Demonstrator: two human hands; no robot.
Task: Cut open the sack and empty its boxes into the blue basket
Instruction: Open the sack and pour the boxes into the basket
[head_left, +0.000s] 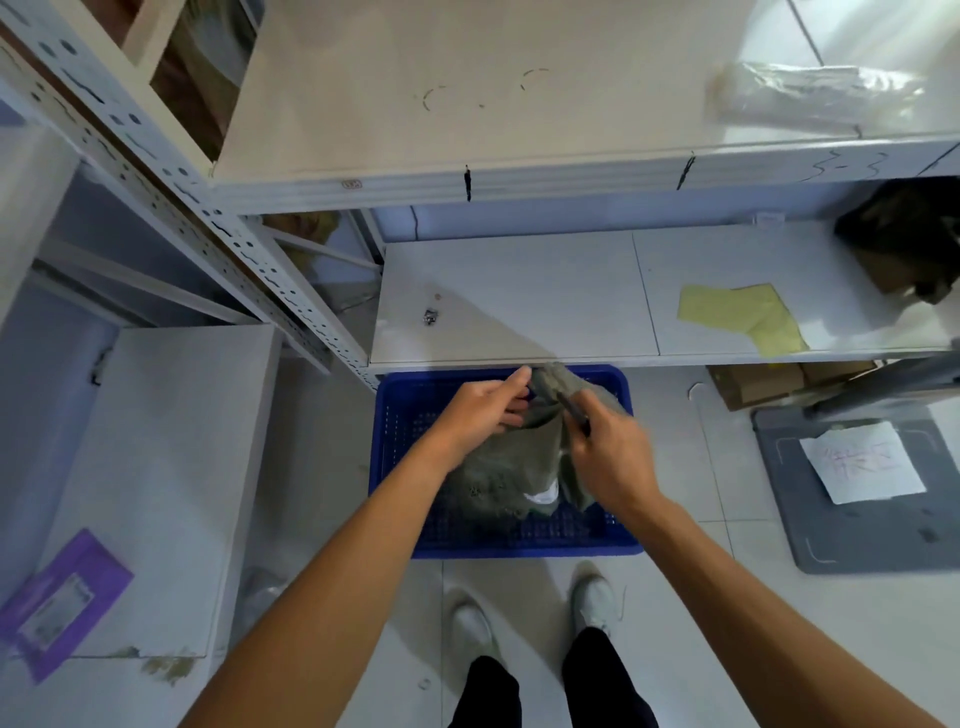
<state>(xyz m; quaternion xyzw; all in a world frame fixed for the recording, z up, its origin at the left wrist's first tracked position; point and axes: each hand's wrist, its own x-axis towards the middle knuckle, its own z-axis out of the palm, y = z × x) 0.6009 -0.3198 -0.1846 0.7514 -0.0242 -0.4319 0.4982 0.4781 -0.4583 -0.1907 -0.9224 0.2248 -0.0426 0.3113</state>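
Left hand (480, 415) clenches sack (511, 457) neck over blue basket (395, 431); right hand (608, 457) grasps cutter (574, 413). Cutting step; next, slit below neck.

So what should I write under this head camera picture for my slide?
Left hand grips the neck of a grey-green sack over the blue basket while the right hand holds a dark tool against it.

place: stockroom | cues: slotted metal shelving (218, 218), cardboard boxes (769, 384), tiled floor (675, 597)

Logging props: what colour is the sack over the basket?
Dull olive green sack, seen in the head view, the only one.
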